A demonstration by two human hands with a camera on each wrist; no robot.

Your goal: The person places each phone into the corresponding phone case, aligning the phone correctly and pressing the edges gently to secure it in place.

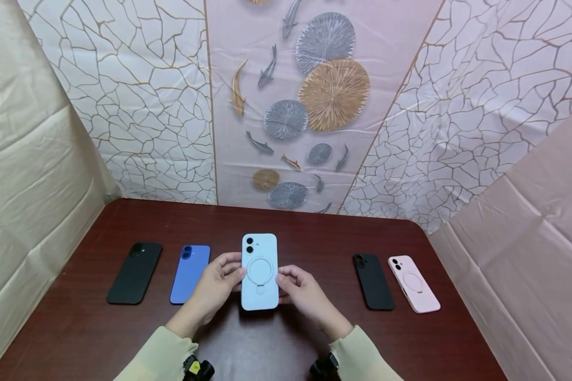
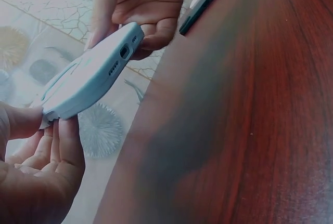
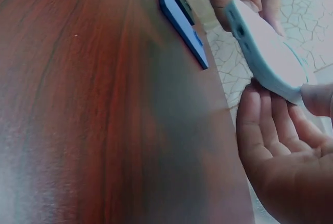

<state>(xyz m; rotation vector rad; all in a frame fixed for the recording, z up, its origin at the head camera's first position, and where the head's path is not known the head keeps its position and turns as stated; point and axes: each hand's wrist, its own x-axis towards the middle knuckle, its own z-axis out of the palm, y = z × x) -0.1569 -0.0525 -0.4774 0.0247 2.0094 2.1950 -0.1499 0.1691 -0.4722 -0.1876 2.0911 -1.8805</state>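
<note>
A phone in a light blue case (image 1: 259, 293) is held up above the table's middle, its back toward the head camera. Two dark camera circles and a ring mark that back. My left hand (image 1: 216, 283) grips its left edge, thumb on the back and fingers behind. On the opposite edge, my right hand (image 1: 305, 293) holds it the same way. The wrist views show the bottom edge of the light blue case (image 2: 104, 76) with its port opening, and curled fingers under the case (image 3: 276, 70). The front is hidden in every view.
On the dark red wooden table (image 1: 267, 354), a black phone (image 1: 134, 275) and a blue phone (image 1: 190, 275) lie at the left. At the right lie a second black phone (image 1: 374, 283) and a pink one (image 1: 414, 286) with a ring. Patterned cloth (image 1: 286, 159) hangs behind.
</note>
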